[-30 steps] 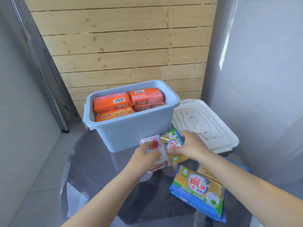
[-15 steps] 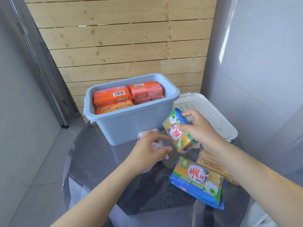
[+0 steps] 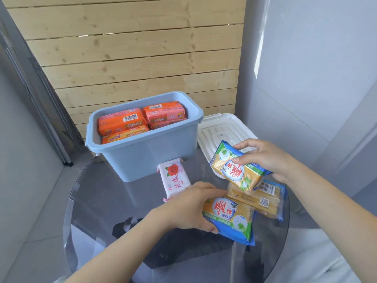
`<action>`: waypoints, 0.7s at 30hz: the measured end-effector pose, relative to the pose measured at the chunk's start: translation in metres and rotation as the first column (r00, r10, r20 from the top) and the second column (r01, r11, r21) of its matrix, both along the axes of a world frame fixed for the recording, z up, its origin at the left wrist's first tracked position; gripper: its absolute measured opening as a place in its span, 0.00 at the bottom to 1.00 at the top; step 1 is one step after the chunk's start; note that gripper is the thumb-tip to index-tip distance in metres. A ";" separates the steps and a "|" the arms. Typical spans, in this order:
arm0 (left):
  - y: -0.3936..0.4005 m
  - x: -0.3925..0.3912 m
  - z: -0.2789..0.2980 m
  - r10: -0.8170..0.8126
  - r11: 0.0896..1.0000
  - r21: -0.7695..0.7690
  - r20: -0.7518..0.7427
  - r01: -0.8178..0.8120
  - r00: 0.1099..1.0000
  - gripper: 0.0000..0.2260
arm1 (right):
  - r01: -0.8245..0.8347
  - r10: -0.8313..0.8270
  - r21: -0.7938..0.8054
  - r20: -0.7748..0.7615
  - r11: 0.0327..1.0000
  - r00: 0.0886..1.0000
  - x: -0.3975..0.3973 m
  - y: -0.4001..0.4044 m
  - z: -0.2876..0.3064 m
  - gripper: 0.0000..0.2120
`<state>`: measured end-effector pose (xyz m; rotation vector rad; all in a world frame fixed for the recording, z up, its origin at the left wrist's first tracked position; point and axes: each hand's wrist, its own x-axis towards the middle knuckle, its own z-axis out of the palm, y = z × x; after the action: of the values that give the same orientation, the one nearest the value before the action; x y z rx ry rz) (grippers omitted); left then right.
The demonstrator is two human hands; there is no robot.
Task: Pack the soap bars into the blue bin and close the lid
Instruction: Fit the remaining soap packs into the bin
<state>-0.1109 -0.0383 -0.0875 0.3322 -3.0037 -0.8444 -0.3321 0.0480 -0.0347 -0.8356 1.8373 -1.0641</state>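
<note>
The blue bin (image 3: pixel 155 160) stands open at the back of the round glass table (image 3: pixel 98 197), filled with several orange soap packs (image 3: pixel 124 124). Its white lid (image 3: pixel 220 131) lies flat to the right of it. My right hand (image 3: pixel 265 158) holds a yellow soap bar (image 3: pixel 236 168) tilted in the air in front of the lid. My left hand (image 3: pixel 187 207) grips the left end of a yellow soap pack (image 3: pixel 230 217) lying on the table. A white rose soap bar (image 3: pixel 175 178) lies free in front of the bin. Another yellow soap pack (image 3: pixel 265 199) lies under my right hand.
A wooden slat wall (image 3: pixel 132 54) rises behind the table. A grey pillar and wall (image 3: pixel 306 78) stand to the right, a metal frame (image 3: pixel 36 94) to the left. The glass table's edge curves close to me.
My left hand let go of the white rose bar and moved right onto the yellow pack on the table. My right hand lifted its yellow bar up and rightward.
</note>
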 end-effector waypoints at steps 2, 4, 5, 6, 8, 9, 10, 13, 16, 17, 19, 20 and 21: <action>-0.007 0.009 0.008 0.018 0.997 -0.069 -0.026 -0.020 0.999 0.33 | -0.002 0.002 -0.014 0.011 1.000 1.000 -0.003 0.001 0.002 0.15; -0.016 0.022 0.023 0.070 0.993 -0.094 -0.078 -0.077 0.994 0.32 | -0.002 0.004 -0.036 0.033 0.999 0.999 -0.006 0.001 0.007 0.16; -0.020 0.029 0.032 0.108 0.989 -0.086 -0.116 -0.119 0.987 0.31 | -0.002 0.005 -0.049 0.052 0.999 0.999 -0.008 0.001 0.010 0.16; -0.025 0.035 0.043 0.154 0.983 -0.072 -0.159 -0.167 0.975 0.31 | -0.003 0.008 -0.065 0.075 0.998 0.997 -0.011 0.000 0.013 0.16; -0.033 0.045 0.065 0.242 0.967 -0.016 -0.244 -0.253 0.939 0.31 | -0.002 0.018 -0.109 0.144 0.994 0.989 -0.014 -0.002 0.021 0.17; -0.036 0.050 0.077 0.276 0.959 0.017 -0.287 -0.283 0.917 0.31 | -0.001 0.027 -0.142 0.184 0.990 0.982 -0.015 -0.005 0.026 0.17; -0.040 0.054 0.086 0.304 0.950 0.041 -0.331 -0.308 0.893 0.31 | 0.007 0.034 -0.178 0.227 0.984 0.973 -0.015 -0.008 0.031 0.17; -0.056 0.058 0.109 0.377 0.913 0.027 -0.438 -0.407 0.816 0.33 | 0.028 0.072 -0.306 0.310 0.952 0.948 -0.014 -0.020 0.044 0.18; -0.082 0.052 0.122 0.502 0.831 0.053 -0.496 -0.553 0.708 0.32 | 0.057 0.075 -0.394 0.312 0.917 0.947 -0.006 -0.034 0.053 0.19; -0.093 0.048 0.126 0.542 0.805 0.073 -0.492 -0.588 0.681 0.31 | 0.068 0.067 -0.410 0.307 0.910 0.949 -0.002 -0.039 0.053 0.20; -0.115 0.037 0.130 0.603 0.763 0.088 -0.455 -0.640 0.656 0.30 | 0.097 0.045 -0.429 0.308 0.898 0.950 0.004 -0.047 0.053 0.21; -0.125 0.033 0.131 0.625 0.746 0.086 -0.430 -0.660 0.651 0.30 | 0.111 0.037 -0.438 0.316 0.892 0.948 0.007 -0.052 0.052 0.21; -0.134 0.028 0.132 0.639 0.737 0.077 -0.403 -0.671 0.656 0.30 | 0.125 0.031 -0.445 0.326 0.887 0.945 0.010 -0.057 0.052 0.20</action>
<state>-0.0830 -0.1723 0.0440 1.0233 -2.2353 -0.6057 -0.3217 -0.0091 0.0174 -0.8228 1.3472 -1.6069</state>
